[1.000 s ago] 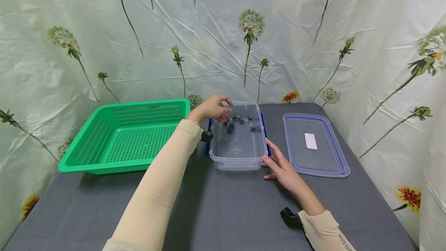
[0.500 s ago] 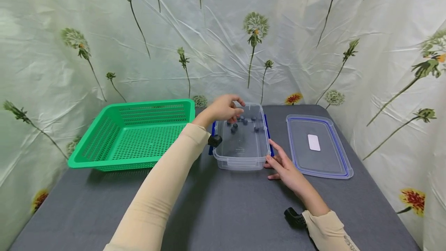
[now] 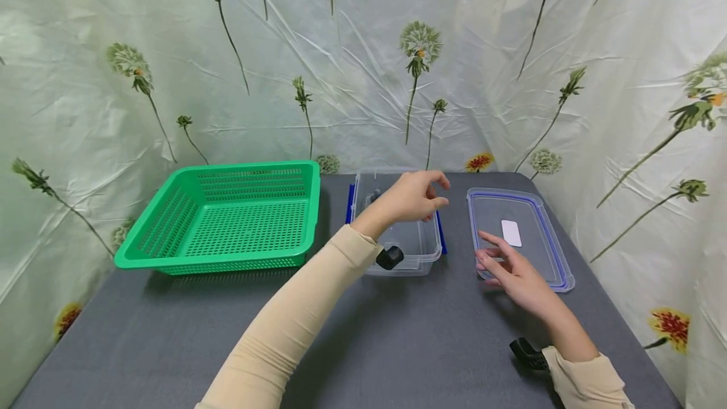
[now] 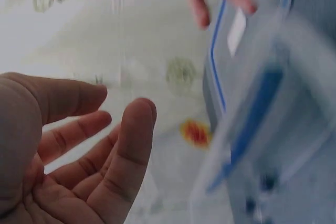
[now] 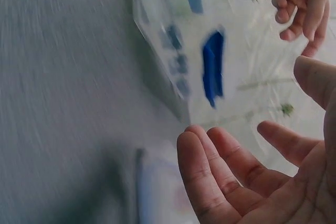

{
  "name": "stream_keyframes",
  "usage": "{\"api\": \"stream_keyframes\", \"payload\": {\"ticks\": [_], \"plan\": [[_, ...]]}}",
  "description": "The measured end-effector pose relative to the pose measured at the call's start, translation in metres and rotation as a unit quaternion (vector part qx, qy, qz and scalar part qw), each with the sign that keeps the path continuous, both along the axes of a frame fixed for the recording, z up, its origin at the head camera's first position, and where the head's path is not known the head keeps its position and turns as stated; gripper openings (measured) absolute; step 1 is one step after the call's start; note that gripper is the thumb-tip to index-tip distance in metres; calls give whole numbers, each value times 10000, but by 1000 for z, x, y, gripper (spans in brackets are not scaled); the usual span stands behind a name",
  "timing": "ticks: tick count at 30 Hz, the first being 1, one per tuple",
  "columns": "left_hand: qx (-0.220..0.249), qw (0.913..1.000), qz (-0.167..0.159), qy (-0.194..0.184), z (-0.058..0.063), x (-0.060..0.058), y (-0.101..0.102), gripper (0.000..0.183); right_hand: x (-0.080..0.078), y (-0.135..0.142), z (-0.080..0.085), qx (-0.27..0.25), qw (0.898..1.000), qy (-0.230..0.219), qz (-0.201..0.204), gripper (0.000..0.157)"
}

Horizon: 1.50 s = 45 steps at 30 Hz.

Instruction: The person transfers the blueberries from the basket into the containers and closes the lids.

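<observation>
Above the clear plastic container hangs my left hand, fingers loosely bent and nothing between them. Several small dark round berries lie in the container, partly hidden by that hand. My right hand hovers over the near left edge of the blue-sealed clear lid, which lies flat with a white label on it. In the right wrist view the right hand's fingers are spread and hold nothing. A blue side clip of the container shows there, hanging outward.
A green perforated basket stands on the grey-covered table at the left, close to the container. Behind the table hangs a white curtain printed with flowers. Both wrists carry black camera mounts.
My left hand has moved right across the container, from its left side to over its right part. My right hand has let go of the container's right side and moved right, to the lid.
</observation>
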<state>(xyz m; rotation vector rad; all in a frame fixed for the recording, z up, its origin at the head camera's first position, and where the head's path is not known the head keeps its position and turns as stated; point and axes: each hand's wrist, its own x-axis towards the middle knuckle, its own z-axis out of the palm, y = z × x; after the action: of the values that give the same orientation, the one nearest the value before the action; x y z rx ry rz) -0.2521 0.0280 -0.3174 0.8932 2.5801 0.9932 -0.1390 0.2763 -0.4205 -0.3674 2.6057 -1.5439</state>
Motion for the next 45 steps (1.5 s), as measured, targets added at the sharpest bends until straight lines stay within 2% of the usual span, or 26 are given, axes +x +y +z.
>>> {"api": "stream_keyframes", "payload": {"ticks": [3,6,10,14,19,25,33,39,45], "plan": [[-117,9997,-156,168,-4,15,20,31,2,18,7,224,9995,126,-167,55],[-253,9980,-314,494,-11,29,39,33,1,35,11,380,9984,254,-334,55],[-430,9950,-253,861,-24,41,60,39,-2,56,13,637,9953,389,-623,57],[-707,9938,0,861,-38,48,76,48,-6,76,12,1086,9891,443,-886,57],[-918,9936,336,571,-55,55,90,59,-12,96,12,1667,9782,437,-1157,57],[-1015,9914,791,229,-73,58,95,68,-21,111,8,1866,9750,202,-1193,59],[-1046,9867,1241,41,-92,55,105,68,-32,121,1,1956,9741,-59,-1132,61],[-1082,9873,1160,-102,-99,53,107,70,-38,124,-2,2101,9715,-348,-1043,64],[-1110,9878,1089,-111,-105,49,111,74,-39,128,-6,2147,9682,-395,-1221,64]]}}
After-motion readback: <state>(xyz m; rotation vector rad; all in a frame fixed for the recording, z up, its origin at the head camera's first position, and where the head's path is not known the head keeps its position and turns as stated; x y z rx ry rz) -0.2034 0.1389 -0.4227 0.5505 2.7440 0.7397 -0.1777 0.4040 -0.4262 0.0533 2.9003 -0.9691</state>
